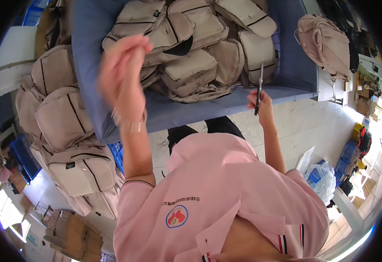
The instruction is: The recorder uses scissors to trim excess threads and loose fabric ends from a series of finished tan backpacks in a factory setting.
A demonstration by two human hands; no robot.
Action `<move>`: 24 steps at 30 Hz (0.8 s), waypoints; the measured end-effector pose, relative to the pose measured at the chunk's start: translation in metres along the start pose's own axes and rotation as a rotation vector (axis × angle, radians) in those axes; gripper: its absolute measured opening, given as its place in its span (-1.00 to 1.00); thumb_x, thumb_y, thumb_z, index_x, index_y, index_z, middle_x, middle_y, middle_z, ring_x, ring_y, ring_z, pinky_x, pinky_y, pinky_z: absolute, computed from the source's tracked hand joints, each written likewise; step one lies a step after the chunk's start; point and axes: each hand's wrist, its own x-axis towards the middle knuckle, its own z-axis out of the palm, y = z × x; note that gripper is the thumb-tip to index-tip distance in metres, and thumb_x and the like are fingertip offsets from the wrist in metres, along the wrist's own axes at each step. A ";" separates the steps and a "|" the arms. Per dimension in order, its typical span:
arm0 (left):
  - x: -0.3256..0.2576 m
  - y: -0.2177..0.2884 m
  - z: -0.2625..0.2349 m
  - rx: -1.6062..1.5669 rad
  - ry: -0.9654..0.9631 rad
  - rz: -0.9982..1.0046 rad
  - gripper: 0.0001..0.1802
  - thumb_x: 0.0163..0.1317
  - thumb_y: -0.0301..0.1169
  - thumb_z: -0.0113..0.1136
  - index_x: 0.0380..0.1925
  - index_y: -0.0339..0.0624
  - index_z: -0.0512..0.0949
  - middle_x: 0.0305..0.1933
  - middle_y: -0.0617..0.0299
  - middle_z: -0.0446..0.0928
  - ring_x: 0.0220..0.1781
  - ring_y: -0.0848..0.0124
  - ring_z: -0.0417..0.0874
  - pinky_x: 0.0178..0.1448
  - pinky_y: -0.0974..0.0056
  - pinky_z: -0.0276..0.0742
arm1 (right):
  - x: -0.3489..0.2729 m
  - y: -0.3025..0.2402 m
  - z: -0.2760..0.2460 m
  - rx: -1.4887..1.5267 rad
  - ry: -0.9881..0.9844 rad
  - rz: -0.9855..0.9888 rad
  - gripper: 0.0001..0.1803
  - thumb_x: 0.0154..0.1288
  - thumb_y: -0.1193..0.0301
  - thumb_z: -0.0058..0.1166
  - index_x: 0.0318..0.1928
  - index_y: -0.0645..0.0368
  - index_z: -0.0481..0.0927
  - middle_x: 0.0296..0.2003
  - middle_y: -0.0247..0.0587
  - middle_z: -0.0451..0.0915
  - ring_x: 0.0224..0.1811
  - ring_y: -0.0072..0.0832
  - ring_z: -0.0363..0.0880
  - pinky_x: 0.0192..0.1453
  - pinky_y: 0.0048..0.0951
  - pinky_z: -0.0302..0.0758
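Observation:
My left hand [123, 78] is raised over the left part of a blue fabric-lined bin, and motion smears its fingers. I cannot make out anything in it. Beige backpacks [191, 72] with black zips lie heaped in the bin beyond my hands. At the bin's near right edge, my right hand [264, 106] is closed on what looks like a pair of scissors [257, 98], seen edge-on. Their black handle sits in my fingers, and the slim silver blade points away from me toward the backpacks.
The blue bin wall [208, 111] runs in front of me. More beige backpacks [64, 118] are stacked outside it on the left. A pinkish backpack [324, 46] hangs at the far right. Flattened cardboard [73, 236] lies lower left, and a clear plastic bag [321, 181] lower right.

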 end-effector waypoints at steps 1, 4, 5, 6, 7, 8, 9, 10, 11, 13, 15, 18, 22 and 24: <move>0.014 -0.069 0.007 0.048 -0.092 -0.120 -0.80 0.29 -0.36 0.18 -0.18 -0.24 0.62 -0.29 0.34 0.59 -0.26 0.54 0.51 -0.07 0.44 0.38 | 0.001 0.006 -0.016 0.023 0.040 0.024 -0.76 0.20 0.48 0.22 -0.14 0.30 0.54 -0.44 -0.26 0.59 -0.53 -0.54 0.59 -0.42 -0.49 0.60; -0.004 -0.278 -0.011 0.360 -0.140 -0.708 -0.52 0.22 -0.11 0.30 -0.08 -0.32 0.60 -0.12 0.15 0.65 -0.08 0.41 0.61 0.10 0.28 0.47 | 0.001 0.011 -0.044 0.006 0.102 0.052 -0.75 0.20 0.47 0.23 -0.14 0.31 0.53 -0.45 -0.27 0.58 -0.55 -0.55 0.58 -0.43 -0.51 0.58; -0.014 -0.324 -0.018 0.650 -0.355 -0.729 -0.44 0.17 -0.01 0.29 -0.09 -0.33 0.60 -0.12 0.07 0.67 -0.06 0.24 0.65 0.12 0.19 0.46 | -0.001 0.012 -0.054 -0.035 0.139 0.049 -0.74 0.21 0.47 0.23 -0.15 0.33 0.53 -0.45 -0.28 0.57 -0.55 -0.56 0.57 -0.43 -0.52 0.57; -0.041 -0.382 -0.055 0.748 -0.226 -0.738 -0.31 0.09 0.04 0.34 0.04 -0.33 0.56 0.06 -0.05 0.61 0.12 0.07 0.60 0.19 0.13 0.43 | -0.002 0.008 -0.055 -0.018 0.107 0.053 -0.74 0.21 0.47 0.23 -0.15 0.33 0.53 -0.45 -0.28 0.57 -0.55 -0.56 0.57 -0.43 -0.52 0.57; -0.063 -0.409 -0.042 0.702 -0.193 -0.788 -0.12 0.02 0.12 0.37 0.21 -0.31 0.45 0.29 -0.11 0.44 0.32 -0.02 0.43 0.29 0.09 0.37 | -0.002 0.013 -0.070 -0.056 0.149 0.071 -0.74 0.21 0.46 0.23 -0.15 0.33 0.53 -0.46 -0.29 0.56 -0.55 -0.57 0.57 -0.43 -0.52 0.56; -0.075 -0.438 -0.099 0.645 -0.062 -0.925 -0.01 0.01 0.18 0.36 0.31 -0.27 0.35 0.40 -0.08 0.31 0.41 0.03 0.33 0.38 0.15 0.30 | 0.002 0.006 -0.065 -0.065 0.089 0.066 -0.74 0.22 0.45 0.23 -0.15 0.34 0.52 -0.46 -0.30 0.55 -0.55 -0.57 0.57 -0.43 -0.53 0.56; -0.087 -0.448 -0.063 0.538 0.085 -1.254 0.10 -0.02 0.21 0.38 0.40 -0.24 0.22 0.47 -0.02 0.19 0.45 0.03 0.24 0.40 0.00 0.26 | 0.001 0.015 -0.081 -0.068 0.149 0.104 -0.74 0.23 0.45 0.22 -0.14 0.33 0.52 -0.46 -0.31 0.54 -0.53 -0.58 0.56 -0.42 -0.55 0.55; -0.089 -0.448 -0.042 0.536 0.037 -1.265 0.10 -0.02 0.21 0.38 0.40 -0.24 0.22 0.47 -0.02 0.19 0.45 0.03 0.24 0.40 0.00 0.26 | -0.002 0.019 -0.093 -0.069 0.193 0.117 -0.74 0.23 0.45 0.22 -0.14 0.33 0.52 -0.46 -0.31 0.54 -0.53 -0.58 0.56 -0.42 -0.55 0.55; -0.091 -0.447 -0.024 0.396 0.111 -1.425 0.15 -0.04 0.19 0.41 0.44 -0.18 0.12 0.50 0.03 0.12 0.47 0.03 0.19 0.38 -0.10 0.24 | -0.005 0.022 -0.104 -0.072 0.212 0.138 -0.75 0.24 0.46 0.21 -0.13 0.33 0.52 -0.45 -0.31 0.54 -0.52 -0.59 0.56 -0.41 -0.55 0.55; -0.091 -0.462 -0.005 0.260 0.184 -1.587 0.22 -0.06 0.18 0.43 0.48 -0.13 0.02 0.53 0.07 0.05 0.50 0.04 0.13 0.36 -0.21 0.23 | -0.008 0.027 -0.120 -0.096 0.215 0.172 -0.75 0.27 0.47 0.18 -0.11 0.32 0.50 -0.44 -0.31 0.54 -0.51 -0.59 0.55 -0.40 -0.55 0.54; -0.089 -0.483 -0.031 0.357 0.163 -1.605 0.16 -0.10 0.13 0.48 0.45 0.01 0.08 0.47 0.06 0.19 0.30 -0.12 0.39 0.30 -0.41 0.20 | -0.003 0.030 -0.125 -0.092 0.202 0.181 -0.76 0.27 0.47 0.18 -0.11 0.33 0.50 -0.44 -0.31 0.55 -0.51 -0.59 0.55 -0.40 -0.56 0.54; -0.091 -0.512 -0.076 0.216 0.086 -1.405 -0.12 0.01 -0.07 0.46 0.31 -0.07 0.30 0.39 0.02 0.30 0.28 -0.08 0.42 0.28 -0.38 0.26 | 0.006 0.034 -0.127 -0.062 0.146 0.171 -0.76 0.27 0.47 0.18 -0.12 0.33 0.49 -0.44 -0.32 0.54 -0.51 -0.60 0.55 -0.40 -0.56 0.53; -0.072 -0.515 -0.068 -0.059 0.032 -1.481 -0.40 0.09 -0.25 0.40 0.14 -0.15 0.47 0.24 -0.01 0.47 0.25 -0.02 0.46 0.29 -0.29 0.34 | 0.009 0.039 -0.124 -0.037 0.118 0.156 -0.78 0.26 0.51 0.14 -0.10 0.30 0.50 -0.41 -0.28 0.56 -0.50 -0.60 0.55 -0.41 -0.56 0.54; -0.071 -0.495 -0.057 -0.218 0.023 -1.463 -0.43 0.05 -0.33 0.40 0.10 -0.19 0.47 0.17 -0.01 0.51 0.19 0.04 0.51 0.25 -0.13 0.43 | 0.003 0.033 -0.119 -0.026 0.115 0.144 -0.78 0.26 0.51 0.14 -0.11 0.30 0.50 -0.41 -0.28 0.56 -0.50 -0.60 0.55 -0.40 -0.56 0.54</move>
